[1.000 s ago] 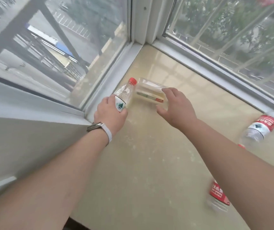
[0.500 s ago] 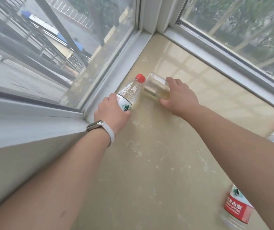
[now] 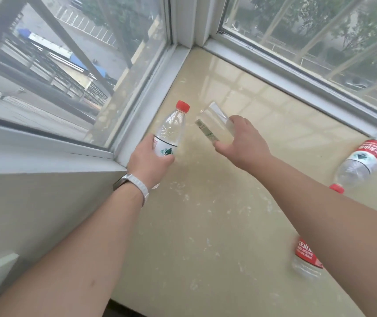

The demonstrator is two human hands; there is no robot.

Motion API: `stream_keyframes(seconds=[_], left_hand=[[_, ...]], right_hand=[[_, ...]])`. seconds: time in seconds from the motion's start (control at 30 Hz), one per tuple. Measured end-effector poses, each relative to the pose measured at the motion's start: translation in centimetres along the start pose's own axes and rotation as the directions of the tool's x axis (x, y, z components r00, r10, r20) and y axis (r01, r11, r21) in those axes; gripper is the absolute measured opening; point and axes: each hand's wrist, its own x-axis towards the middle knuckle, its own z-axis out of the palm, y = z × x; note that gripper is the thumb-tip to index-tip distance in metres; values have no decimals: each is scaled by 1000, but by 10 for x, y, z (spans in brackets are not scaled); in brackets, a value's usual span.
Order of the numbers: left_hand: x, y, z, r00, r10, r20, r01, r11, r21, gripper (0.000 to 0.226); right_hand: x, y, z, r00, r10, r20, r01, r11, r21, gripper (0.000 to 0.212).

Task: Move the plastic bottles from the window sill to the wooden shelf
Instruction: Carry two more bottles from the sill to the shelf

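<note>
My left hand (image 3: 149, 159) is wrapped around the lower half of a red-capped bottle (image 3: 170, 136), held above the window sill (image 3: 205, 225) near its far left corner. Its long axis runs nearly upright, cap tilted away from me toward the glass; its base is hidden behind my palm. My right hand (image 3: 243, 143) grips a clear bottle (image 3: 212, 125) just beside it, thumb under, fingers over the top. This one leans away to the left, its far end pointing at the corner; I cannot make out a cap, and its near end is covered by my fingers. Two more bottles lie on their sides on the sill. One labelled bottle (image 3: 363, 161) is by the right-hand window frame, red cap toward me. Another bottle (image 3: 305, 259), near the front right, is partly hidden by my right forearm.
</note>
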Motion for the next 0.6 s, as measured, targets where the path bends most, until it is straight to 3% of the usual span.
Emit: stream_keyframes(seconds=[0.27, 0.47, 0.6], left_hand=[[-82, 24, -28, 996, 94, 1, -92, 976, -198, 30], [-151, 57, -58, 980, 183, -78, -198, 934, -298, 34], [-199, 75, -82, 951, 278, -135, -307, 900, -308, 41]], right_hand=[[-79, -9, -56, 995, 76, -59, -63, 977, 205, 51], [-154, -22, -99, 992, 47, -118, -11, 958, 288, 48], [-208, -37, -126, 988, 43, -151, 28, 899, 437, 48]])
